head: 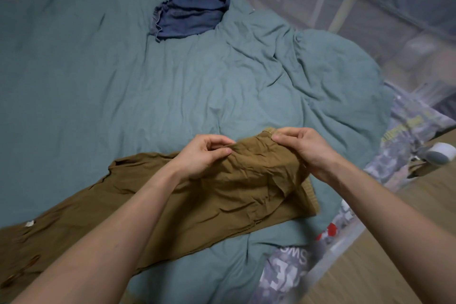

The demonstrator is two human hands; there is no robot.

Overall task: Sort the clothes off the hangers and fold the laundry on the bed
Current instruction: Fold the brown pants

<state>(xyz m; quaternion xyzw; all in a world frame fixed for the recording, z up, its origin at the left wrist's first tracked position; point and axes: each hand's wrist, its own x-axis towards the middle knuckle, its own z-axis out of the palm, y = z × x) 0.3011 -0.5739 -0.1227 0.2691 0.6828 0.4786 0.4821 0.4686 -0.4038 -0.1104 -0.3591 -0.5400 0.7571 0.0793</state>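
We are folding the brown pants [197,205] near the front edge of the bed [98,81]. Our left hand [204,155] pinches the cloth at the top, and our right hand [303,148] pinches the same end near the waistband. The legs trail toward the front left corner. The pants look thin, soft and wrinkly, so we think they will flop, and the top corners are the best place to hold them. A blue cloth [195,0] sits bunched near the back edge. We see no basket or box here.
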